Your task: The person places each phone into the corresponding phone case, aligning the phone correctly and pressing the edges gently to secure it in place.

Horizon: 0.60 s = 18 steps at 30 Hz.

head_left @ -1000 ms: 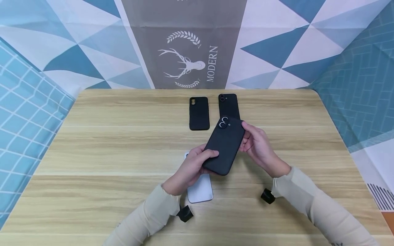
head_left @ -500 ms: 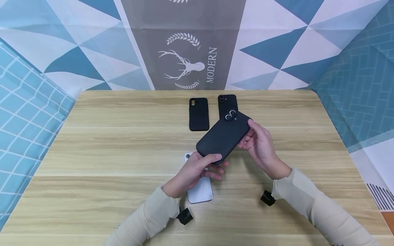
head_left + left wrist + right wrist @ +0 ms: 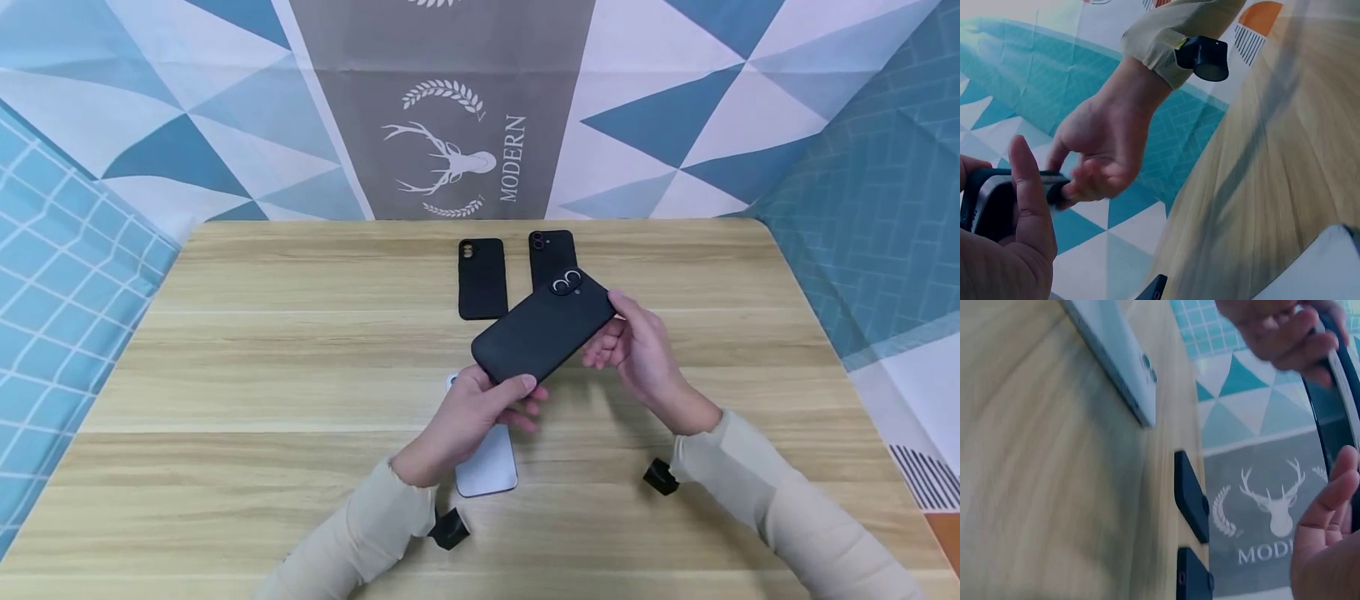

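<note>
In the head view a phone in a black case [image 3: 536, 337] is held tilted above the table, its back with two ringed lenses facing up. My left hand [image 3: 468, 412] grips its lower left end, thumb on the back and fingers underneath. At the upper right corner my right hand [image 3: 645, 358] pinches the case edge, thumb on top and fingers curled below. The right wrist view shows the phone's silver side [image 3: 1342, 384] along the dark case. Beneath my left hand lies a white phone [image 3: 486, 467], partly covered.
Toward the back of the wooden table [image 3: 262, 375] lies a black phone case [image 3: 482, 279] with a camera cutout. Beside it is another black case or cased phone [image 3: 551, 254], partly hidden by the held phone. A patterned cloth [image 3: 630, 108] hangs behind the table.
The held phone has turned clockwise, its camera end moving up and right. My left fingers have loosened underneath, the thumb still on the back. My right hand has shifted slightly right.
</note>
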### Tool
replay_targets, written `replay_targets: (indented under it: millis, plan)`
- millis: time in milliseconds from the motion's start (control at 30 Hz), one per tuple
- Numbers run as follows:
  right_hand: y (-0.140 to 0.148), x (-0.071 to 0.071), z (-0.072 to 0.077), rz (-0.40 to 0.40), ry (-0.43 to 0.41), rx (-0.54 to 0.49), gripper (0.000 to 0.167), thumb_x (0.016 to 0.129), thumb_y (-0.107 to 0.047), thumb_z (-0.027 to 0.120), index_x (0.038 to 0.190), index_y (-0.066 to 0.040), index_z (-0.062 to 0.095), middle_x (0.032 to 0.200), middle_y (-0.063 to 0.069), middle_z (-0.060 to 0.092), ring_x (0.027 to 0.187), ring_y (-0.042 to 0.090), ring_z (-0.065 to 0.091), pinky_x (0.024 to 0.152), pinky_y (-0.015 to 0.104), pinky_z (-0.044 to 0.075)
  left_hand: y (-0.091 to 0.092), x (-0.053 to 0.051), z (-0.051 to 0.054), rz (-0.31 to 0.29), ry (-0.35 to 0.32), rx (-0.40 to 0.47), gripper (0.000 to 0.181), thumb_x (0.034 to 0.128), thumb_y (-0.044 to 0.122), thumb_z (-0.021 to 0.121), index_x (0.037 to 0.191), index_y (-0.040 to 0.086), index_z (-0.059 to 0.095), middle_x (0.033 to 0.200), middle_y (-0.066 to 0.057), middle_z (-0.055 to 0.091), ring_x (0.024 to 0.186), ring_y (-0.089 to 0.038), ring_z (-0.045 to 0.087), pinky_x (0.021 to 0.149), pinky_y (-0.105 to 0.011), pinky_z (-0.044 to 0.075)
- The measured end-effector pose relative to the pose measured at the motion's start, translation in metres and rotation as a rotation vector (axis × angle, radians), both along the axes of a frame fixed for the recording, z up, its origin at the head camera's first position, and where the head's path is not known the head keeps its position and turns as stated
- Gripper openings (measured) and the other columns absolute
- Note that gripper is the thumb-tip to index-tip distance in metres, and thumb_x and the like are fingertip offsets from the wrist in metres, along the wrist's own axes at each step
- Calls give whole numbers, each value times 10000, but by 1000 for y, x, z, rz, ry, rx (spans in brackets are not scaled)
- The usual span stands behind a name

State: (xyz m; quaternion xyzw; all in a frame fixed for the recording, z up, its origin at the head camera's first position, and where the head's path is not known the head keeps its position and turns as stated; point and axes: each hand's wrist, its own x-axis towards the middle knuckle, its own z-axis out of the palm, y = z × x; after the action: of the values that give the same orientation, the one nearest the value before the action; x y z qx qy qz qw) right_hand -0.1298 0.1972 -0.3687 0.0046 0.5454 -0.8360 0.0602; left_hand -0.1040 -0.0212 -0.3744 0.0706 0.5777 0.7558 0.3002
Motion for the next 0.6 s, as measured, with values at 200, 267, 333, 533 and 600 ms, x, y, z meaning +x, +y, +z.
replay_targets:
  millis: [200, 267, 333, 533, 600]
  plan:
    - [8, -3, 2, -7, -43, 242, 525, 991, -419, 400, 576, -117, 510, 447, -37, 522, 348, 63, 439, 329, 175, 341, -7, -3, 2, 7, 17, -37, 188, 903, 112, 577, 1016, -38, 584, 771, 31, 683, 663, -85, 621, 620, -263, 574]
    - [9, -3, 2, -8, -38, 285, 527, 991, -416, 402, 558, -122, 465, 432, -42, 478, 341, 60, 395, 316, 187, 282, -9, -4, 2, 1, 19, -48, 191, 904, 110, 577, 1014, -45, 585, 766, 33, 681, 646, -89, 607, 603, -257, 568]
    - [9, -3, 1, -7, -29, 318, 528, 990, -419, 401, 555, -123, 450, 421, -44, 459, 334, 60, 378, 310, 201, 244, -11, -5, 3, 0, 20, -48, 183, 902, 101, 578, 1004, -51, 588, 759, 27, 679, 636, -99, 594, 587, -251, 562]
    - [9, -1, 4, -19, -34, 475, 517, 985, -410, 419, 556, -126, 471, 431, -61, 447, 350, 62, 373, 315, 200, 249, -11, -7, 2, 1, 27, -42, 139, 892, 81, 582, 972, -31, 595, 740, 33, 677, 615, -109, 574, 557, -239, 551]
    - [9, 0, 5, -31, -34, 509, 511, 986, -395, 424, 554, -128, 480, 441, -69, 440, 365, 60, 369, 325, 198, 260, -11, -7, 1, 1, 20, -42, 128, 890, 83, 582, 961, -22, 600, 738, 30, 677, 612, -104, 572, 553, -235, 549]
